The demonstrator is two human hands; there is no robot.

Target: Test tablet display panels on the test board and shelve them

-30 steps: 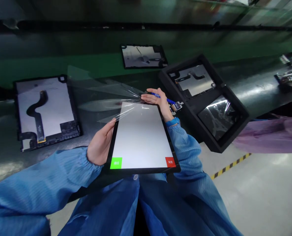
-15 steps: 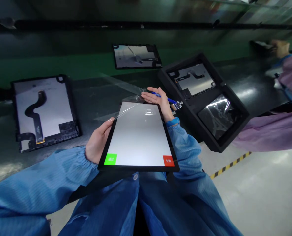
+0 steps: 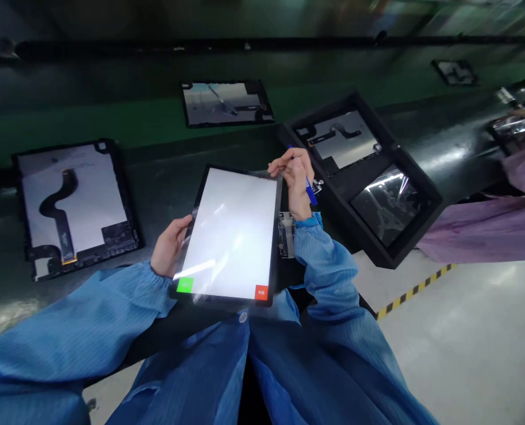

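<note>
A tablet [image 3: 229, 234] with a lit white screen, a green button and a red button lies tilted in front of me. My left hand [image 3: 169, 245] grips its left edge near the lower corner. My right hand [image 3: 297, 180] pinches the top right corner and also holds a blue pen [image 3: 308, 190]. A clear plastic film [image 3: 213, 268] seems to lie across the screen, showing as glare, though its edges are hard to see. A small circuit board [image 3: 285, 235] sits just right of the tablet, under my right wrist.
A black foam tray [image 3: 328, 112] holds a display panel [image 3: 338, 140] and a glossy panel [image 3: 385, 203]. Other panels lie on the dark bench at left [image 3: 74, 206] and far [image 3: 225, 103]. A co-worker's lilac sleeve [image 3: 479, 230] is at right. Yellow-black floor tape [image 3: 415, 291] runs lower right.
The tablet has turned and shifted up and left. The film no longer fans out past its top edge. My right hand has gone from flat and open to gripping the corner.
</note>
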